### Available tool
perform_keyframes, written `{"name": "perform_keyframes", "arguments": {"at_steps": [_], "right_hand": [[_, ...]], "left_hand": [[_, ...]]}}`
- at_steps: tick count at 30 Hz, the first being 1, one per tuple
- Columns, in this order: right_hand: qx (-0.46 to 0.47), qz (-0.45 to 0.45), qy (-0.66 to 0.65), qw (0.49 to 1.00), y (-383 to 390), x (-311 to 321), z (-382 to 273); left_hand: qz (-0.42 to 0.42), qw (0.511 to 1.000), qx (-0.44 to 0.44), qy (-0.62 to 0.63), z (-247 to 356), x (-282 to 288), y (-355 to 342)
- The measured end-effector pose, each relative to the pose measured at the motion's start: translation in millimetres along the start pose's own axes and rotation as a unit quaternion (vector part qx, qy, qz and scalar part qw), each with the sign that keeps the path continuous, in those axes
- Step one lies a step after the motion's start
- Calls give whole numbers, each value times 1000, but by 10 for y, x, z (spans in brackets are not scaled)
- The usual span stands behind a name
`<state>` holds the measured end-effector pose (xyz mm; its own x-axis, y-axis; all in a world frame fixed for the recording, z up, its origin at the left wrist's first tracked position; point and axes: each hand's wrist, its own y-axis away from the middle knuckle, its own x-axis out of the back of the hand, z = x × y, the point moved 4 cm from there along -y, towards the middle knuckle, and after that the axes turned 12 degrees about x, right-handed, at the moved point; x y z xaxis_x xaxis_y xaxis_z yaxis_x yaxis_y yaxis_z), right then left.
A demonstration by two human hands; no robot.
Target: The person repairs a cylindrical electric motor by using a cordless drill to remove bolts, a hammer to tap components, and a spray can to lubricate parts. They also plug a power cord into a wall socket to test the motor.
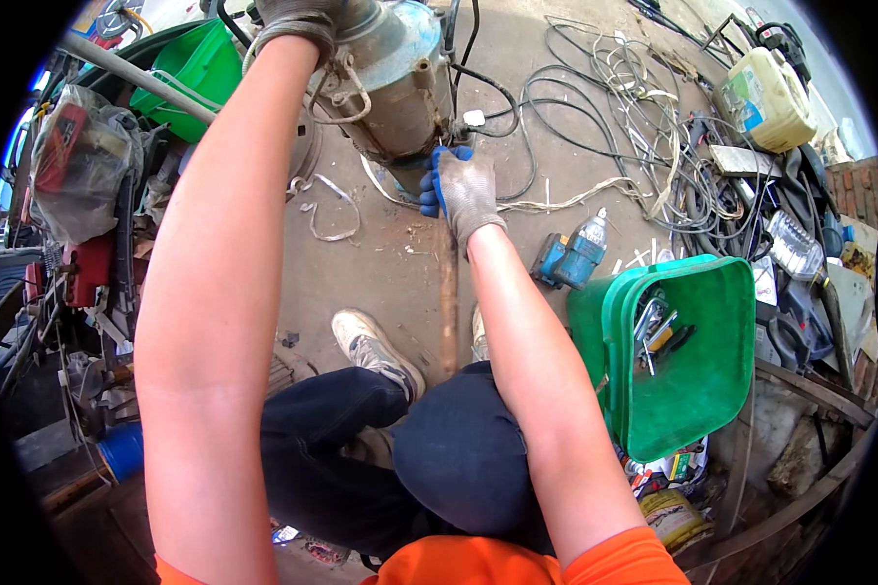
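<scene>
A grey-green metal pump or motor housing [385,93], cylindrical and worn, stands at the top middle with a bent pipe loop on its side. My left hand [300,12], in a grey glove, is at the housing's upper left; its fingers are cut off by the picture's edge. My right hand [466,185], in a grey glove with blue fingertips, is closed beside the housing's lower right edge. What it grips is hidden. A long brown rod [448,292] runs from below that hand toward my feet.
A cordless power tool [574,252] lies right of my right forearm. Beside it, a green bucket [698,409] holds hand tools. Tangled cables [644,127] spread at the upper right, near a cream jerrycan [766,100]. Another green bucket [200,73] and clutter are at left.
</scene>
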<state>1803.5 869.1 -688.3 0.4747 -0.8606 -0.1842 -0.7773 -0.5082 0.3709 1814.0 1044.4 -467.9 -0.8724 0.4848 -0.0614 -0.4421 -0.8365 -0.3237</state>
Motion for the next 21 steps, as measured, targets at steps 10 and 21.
{"name": "perform_keyframes", "arguments": {"at_steps": [10, 21], "right_hand": [[-58, -80, 55, 994, 78, -17, -171], [-38, -75, 63, 994, -68, 138, -122]], "left_hand": [[45, 998, 2, -45, 101, 23, 58], [-3, 999, 19, 36, -1, 16, -20]]}}
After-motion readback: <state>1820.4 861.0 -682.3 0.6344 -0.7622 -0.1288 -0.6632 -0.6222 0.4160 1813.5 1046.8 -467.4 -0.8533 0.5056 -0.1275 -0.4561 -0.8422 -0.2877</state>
